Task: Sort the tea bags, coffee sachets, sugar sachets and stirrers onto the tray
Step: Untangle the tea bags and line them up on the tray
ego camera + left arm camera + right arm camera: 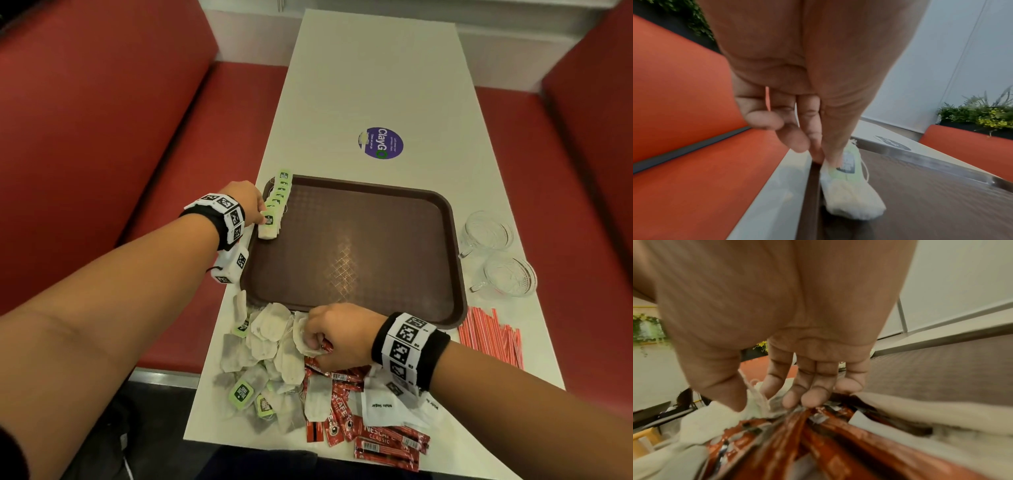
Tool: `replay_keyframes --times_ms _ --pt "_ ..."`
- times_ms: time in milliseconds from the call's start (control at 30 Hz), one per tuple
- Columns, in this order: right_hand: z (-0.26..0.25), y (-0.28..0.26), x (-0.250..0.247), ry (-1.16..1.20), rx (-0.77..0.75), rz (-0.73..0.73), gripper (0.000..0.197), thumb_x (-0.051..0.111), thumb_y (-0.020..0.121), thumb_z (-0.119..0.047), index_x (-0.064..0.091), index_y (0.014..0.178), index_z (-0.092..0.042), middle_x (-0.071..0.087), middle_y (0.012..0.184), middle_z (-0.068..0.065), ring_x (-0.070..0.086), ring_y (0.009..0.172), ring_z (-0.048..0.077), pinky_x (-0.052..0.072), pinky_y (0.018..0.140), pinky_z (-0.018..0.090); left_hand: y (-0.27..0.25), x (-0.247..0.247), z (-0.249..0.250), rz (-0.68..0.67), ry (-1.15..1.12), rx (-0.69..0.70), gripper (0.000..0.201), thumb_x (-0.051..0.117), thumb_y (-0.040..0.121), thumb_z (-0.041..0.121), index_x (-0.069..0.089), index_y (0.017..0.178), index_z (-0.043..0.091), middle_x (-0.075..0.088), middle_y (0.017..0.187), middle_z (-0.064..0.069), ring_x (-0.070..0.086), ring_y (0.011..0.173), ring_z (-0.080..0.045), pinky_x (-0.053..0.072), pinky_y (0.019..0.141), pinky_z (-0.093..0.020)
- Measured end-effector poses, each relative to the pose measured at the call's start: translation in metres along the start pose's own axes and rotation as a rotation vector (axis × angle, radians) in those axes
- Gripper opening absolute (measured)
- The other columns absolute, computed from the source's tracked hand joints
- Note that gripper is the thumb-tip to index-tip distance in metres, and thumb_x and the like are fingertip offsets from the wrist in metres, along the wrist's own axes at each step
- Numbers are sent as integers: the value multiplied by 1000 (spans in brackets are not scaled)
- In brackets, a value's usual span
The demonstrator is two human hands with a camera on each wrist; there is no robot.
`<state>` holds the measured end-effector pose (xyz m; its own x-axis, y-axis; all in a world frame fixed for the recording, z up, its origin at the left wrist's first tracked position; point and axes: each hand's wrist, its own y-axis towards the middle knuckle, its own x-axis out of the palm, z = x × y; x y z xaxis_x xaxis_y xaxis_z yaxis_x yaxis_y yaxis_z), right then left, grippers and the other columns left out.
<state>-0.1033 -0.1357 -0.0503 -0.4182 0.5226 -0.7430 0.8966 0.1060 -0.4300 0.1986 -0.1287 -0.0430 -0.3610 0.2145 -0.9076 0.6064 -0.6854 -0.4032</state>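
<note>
Head view: brown tray (359, 246) flat on a long white table (376, 85), mostly bare. Left hand (245, 202) at the tray's left edge, fingers pinching a green-tagged tea bag (268, 226) at the near end of a row of tea bags (279, 193) lined along that edge. Right hand (334, 337) just below the tray's near rim, fingers curled into a loose heap of tea bags (270, 346), pinching one. Beside the heap, red coffee sachets (373, 435) and white sugar sachets (380, 406); red-striped stirrers (489, 337) well apart to the right, none of these on the tray. Two clear glass cups (496, 250) beside the tray's right edge. Purple round sticker (381, 143) farther up the table. Red booth seats on both sides.

Left wrist view: fingertips (830, 155) closed on the tea bag's (849, 186) upper end, bag resting on the tray floor by its rim.

Right wrist view: thumb and forefinger closed on pale tea-bag paper (756, 395), other fingers curled above red sachets (797, 443); blurred.

Judged step: laying out tea bags, early in the sort. Next move likely calls for releasing the left bag in line, then carrying the right bag over without dragging strings.
</note>
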Motion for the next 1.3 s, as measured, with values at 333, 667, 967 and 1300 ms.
replay_keyframes --times_ms 333,667,967,1300 --pt "5 -3 -9 203 38 169 14 60 78 -27 62 82 -13 61 81 -2 56 73 17 52 68 36 4 14 22 -23 168 46 50 73 76 60 66 91 13 67 89 -4 64 83 -22 55 67 -33" --pt "14 2 -19 309 80 426 11 60 92 -22 50 88 -23 60 62 -1 53 56 18 39 60 20 -16 5 30 -6 173 132 48 61 88 59 66 96 11 66 90 -5 62 86 -24 51 68 -34" --pt "16 8 -22 281 161 490 20 59 98 -34 42 107 -28 64 75 -7 64 71 20 54 71 43 -117 -17 38 -172 -320 587 28 71 79 57 69 84 29 63 70 15 54 64 3 42 61 -11" --pt "7 8 -26 287 161 518 45 70 89 -29 40 122 -24 73 88 -6 66 80 20 54 77 41 -143 18 32 -29 -205 640 12 71 88 40 67 84 29 58 70 16 52 65 4 33 58 -11"
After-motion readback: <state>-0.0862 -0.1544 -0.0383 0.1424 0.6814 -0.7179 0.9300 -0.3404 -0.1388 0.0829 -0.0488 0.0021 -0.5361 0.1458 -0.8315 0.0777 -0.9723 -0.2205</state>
